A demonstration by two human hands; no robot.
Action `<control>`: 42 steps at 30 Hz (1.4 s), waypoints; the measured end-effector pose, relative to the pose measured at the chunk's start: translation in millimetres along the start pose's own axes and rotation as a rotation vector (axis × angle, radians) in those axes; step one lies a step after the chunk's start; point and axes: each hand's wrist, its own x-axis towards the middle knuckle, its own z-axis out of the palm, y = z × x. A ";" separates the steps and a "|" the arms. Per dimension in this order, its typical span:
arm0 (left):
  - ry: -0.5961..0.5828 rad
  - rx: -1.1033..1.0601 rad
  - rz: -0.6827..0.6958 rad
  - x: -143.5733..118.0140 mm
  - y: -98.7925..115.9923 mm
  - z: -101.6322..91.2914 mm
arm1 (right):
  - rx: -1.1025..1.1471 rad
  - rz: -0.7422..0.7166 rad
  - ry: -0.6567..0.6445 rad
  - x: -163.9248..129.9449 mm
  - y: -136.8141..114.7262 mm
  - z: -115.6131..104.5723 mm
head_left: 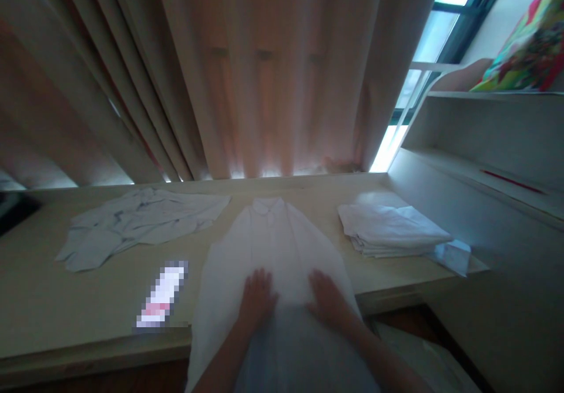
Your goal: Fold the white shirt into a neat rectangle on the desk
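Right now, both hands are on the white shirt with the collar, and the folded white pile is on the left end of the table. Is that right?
Not quite: the head view shows the folded white pile on the right end of the table. The left hand and right hand are indeed on the white shirt with the collar.

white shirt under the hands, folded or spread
Spread: the shirt lies wide on the table, collar at the far end, lower part past the near edge.

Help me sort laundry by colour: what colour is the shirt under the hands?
The shirt looks white; the head view shows it.
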 end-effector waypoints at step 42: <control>-0.212 -0.432 -0.279 66.1 -3.2 -24.8 | -0.059 0.009 0.332 -88.4 -23.8 53.9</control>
